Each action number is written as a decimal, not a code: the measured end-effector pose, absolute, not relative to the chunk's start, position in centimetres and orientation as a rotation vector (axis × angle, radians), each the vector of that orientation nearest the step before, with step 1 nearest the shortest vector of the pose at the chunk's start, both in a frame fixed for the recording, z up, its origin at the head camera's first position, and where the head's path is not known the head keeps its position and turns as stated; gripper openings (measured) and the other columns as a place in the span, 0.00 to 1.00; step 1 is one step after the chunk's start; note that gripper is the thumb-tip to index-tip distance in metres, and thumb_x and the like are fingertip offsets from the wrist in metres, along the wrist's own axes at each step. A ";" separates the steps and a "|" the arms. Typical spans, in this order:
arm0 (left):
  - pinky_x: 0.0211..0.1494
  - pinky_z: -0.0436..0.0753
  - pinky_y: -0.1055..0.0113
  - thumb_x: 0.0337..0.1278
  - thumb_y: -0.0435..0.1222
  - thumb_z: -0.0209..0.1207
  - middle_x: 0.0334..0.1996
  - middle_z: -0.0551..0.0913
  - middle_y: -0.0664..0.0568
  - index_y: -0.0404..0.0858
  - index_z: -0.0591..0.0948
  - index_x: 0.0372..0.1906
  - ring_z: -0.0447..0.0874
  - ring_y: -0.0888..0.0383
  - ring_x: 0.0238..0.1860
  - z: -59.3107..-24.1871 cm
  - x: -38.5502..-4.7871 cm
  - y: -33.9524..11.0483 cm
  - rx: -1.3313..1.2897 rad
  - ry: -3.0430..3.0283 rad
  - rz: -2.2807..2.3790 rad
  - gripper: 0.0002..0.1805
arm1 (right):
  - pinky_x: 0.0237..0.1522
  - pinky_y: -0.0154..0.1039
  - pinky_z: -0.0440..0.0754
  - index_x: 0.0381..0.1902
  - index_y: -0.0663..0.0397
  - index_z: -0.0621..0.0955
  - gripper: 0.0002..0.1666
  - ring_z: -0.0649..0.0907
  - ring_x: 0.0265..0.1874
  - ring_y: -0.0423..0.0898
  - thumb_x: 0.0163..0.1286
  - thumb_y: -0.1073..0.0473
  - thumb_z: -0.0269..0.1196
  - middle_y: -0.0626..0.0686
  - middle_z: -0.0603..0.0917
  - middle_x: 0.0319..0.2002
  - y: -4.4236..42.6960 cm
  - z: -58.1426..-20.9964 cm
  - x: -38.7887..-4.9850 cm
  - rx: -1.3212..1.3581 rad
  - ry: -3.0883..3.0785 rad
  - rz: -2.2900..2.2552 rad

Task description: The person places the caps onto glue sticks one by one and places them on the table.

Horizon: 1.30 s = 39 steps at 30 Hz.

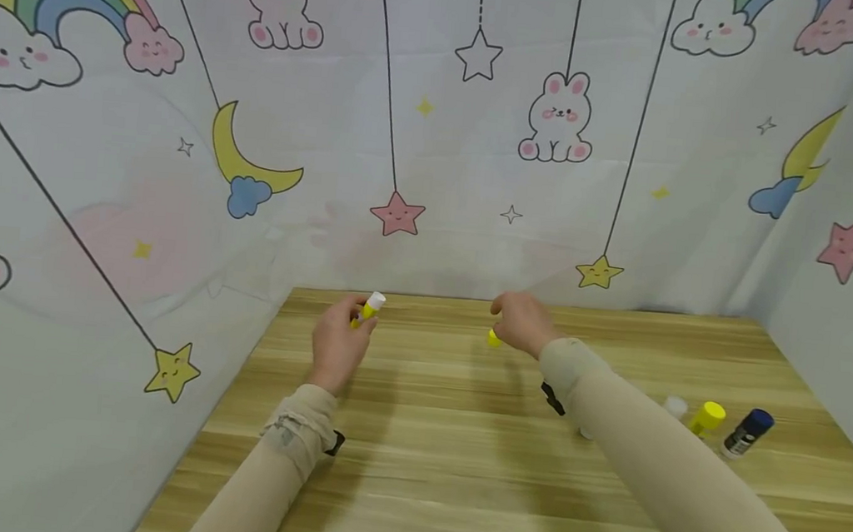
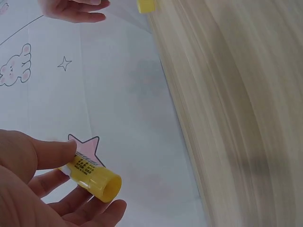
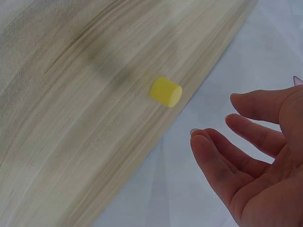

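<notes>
My left hand (image 1: 340, 344) pinches a yellow glue stick (image 1: 370, 309) between thumb and fingers, above the table's far left part. In the left wrist view, the tube (image 2: 92, 179) carries dark print and turns its open yellow end toward the camera. Its white end points up in the head view. A yellow cap (image 3: 165, 91) rests on the table near the back edge. Close to that cap hovers my right hand (image 1: 526, 322), thumb and fingers apart and loosely bent, with nothing between them. In the right wrist view, a gap separates the fingers (image 3: 213, 165) from the cap.
At the right of the wooden table (image 1: 418, 466) stand a dark blue-capped glue stick (image 1: 747, 433), a yellow-capped one (image 1: 707, 419) and a whitish-topped item (image 1: 674, 407), partly behind my right sleeve. A patterned white cloth (image 1: 457, 260) rises behind the back edge.
</notes>
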<state>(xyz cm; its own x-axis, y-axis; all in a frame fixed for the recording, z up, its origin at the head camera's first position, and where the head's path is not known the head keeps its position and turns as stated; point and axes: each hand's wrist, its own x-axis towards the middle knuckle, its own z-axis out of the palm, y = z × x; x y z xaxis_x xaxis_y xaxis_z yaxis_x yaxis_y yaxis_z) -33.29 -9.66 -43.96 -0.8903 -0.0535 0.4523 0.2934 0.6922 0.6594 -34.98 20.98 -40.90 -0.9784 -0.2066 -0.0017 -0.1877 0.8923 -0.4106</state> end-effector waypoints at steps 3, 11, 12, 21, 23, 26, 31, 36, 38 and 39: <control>0.44 0.79 0.51 0.61 0.36 0.69 0.42 0.86 0.44 0.39 0.83 0.54 0.82 0.47 0.40 -43.4 -32.8 -9.3 -0.215 -2.455 -1.061 0.17 | 0.51 0.50 0.80 0.62 0.61 0.80 0.24 0.80 0.57 0.57 0.68 0.67 0.60 0.61 0.79 0.62 21.0 -41.3 -35.6 -0.307 3.003 -0.631; 0.44 0.80 0.53 0.61 0.36 0.69 0.44 0.85 0.46 0.38 0.84 0.55 0.82 0.48 0.41 -43.0 -32.0 -8.5 -0.282 -2.441 -1.037 0.18 | 0.63 0.56 0.73 0.68 0.61 0.75 0.30 0.70 0.68 0.62 0.66 0.69 0.60 0.62 0.74 0.67 20.6 -43.5 -36.9 -0.424 2.939 -0.479; 0.44 0.81 0.53 0.61 0.36 0.69 0.44 0.85 0.46 0.39 0.84 0.55 0.82 0.49 0.41 -43.0 -31.9 -8.4 -0.288 -2.442 -1.035 0.18 | 0.64 0.56 0.71 0.68 0.61 0.75 0.30 0.69 0.68 0.62 0.67 0.69 0.60 0.62 0.73 0.67 20.6 -43.9 -36.9 -0.423 2.937 -0.474; 0.46 0.82 0.52 0.59 0.35 0.71 0.46 0.86 0.47 0.40 0.85 0.54 0.84 0.49 0.44 -42.9 -31.6 -8.0 -0.338 -2.411 -1.008 0.18 | 0.66 0.56 0.70 0.64 0.61 0.78 0.28 0.71 0.66 0.62 0.66 0.74 0.56 0.62 0.77 0.63 20.6 -45.8 -37.3 -0.413 3.000 -0.514; 0.46 0.83 0.52 0.59 0.34 0.71 0.46 0.86 0.46 0.39 0.85 0.54 0.85 0.48 0.44 -42.9 -31.5 -7.9 -0.358 -2.404 -1.009 0.18 | 0.65 0.56 0.71 0.62 0.62 0.80 0.26 0.72 0.66 0.62 0.66 0.74 0.56 0.62 0.78 0.62 20.7 -46.0 -37.3 -0.419 3.012 -0.512; 0.45 0.84 0.51 0.57 0.32 0.71 0.46 0.86 0.45 0.38 0.85 0.53 0.86 0.46 0.44 -43.0 -31.4 -7.8 -0.382 -2.390 -1.021 0.18 | 0.63 0.55 0.73 0.59 0.64 0.82 0.24 0.75 0.63 0.62 0.65 0.75 0.58 0.61 0.80 0.60 20.6 -46.5 -37.4 -0.430 3.023 -0.510; 0.45 0.83 0.52 0.56 0.31 0.72 0.45 0.87 0.45 0.38 0.85 0.52 0.86 0.45 0.43 -43.2 -31.2 -7.6 -0.400 -2.387 -1.024 0.17 | 0.59 0.53 0.77 0.53 0.66 0.84 0.22 0.79 0.58 0.61 0.63 0.80 0.58 0.61 0.84 0.54 20.7 -47.3 -37.5 -0.423 3.052 -0.480; 0.44 0.83 0.54 0.57 0.34 0.71 0.45 0.87 0.47 0.39 0.85 0.53 0.86 0.49 0.42 -43.3 -31.1 -7.8 -0.376 -2.402 -1.019 0.17 | 0.59 0.52 0.78 0.52 0.66 0.85 0.21 0.80 0.57 0.60 0.64 0.81 0.57 0.61 0.84 0.54 20.6 -47.4 -37.5 -0.434 3.065 -0.493; 0.44 0.84 0.54 0.57 0.34 0.71 0.45 0.87 0.46 0.38 0.85 0.53 0.85 0.50 0.42 -43.3 -31.0 -7.8 -0.363 -2.408 -1.020 0.17 | 0.59 0.53 0.77 0.52 0.66 0.85 0.21 0.80 0.58 0.61 0.65 0.79 0.57 0.61 0.84 0.54 20.5 -47.2 -37.5 -0.448 3.065 -0.499; 0.44 0.84 0.54 0.57 0.34 0.72 0.45 0.87 0.46 0.38 0.86 0.53 0.85 0.50 0.42 -43.3 -31.0 -7.9 -0.359 -2.410 -1.020 0.17 | 0.59 0.53 0.77 0.53 0.66 0.84 0.20 0.80 0.58 0.61 0.65 0.79 0.57 0.61 0.84 0.54 20.4 -47.1 -37.5 -0.457 3.066 -0.501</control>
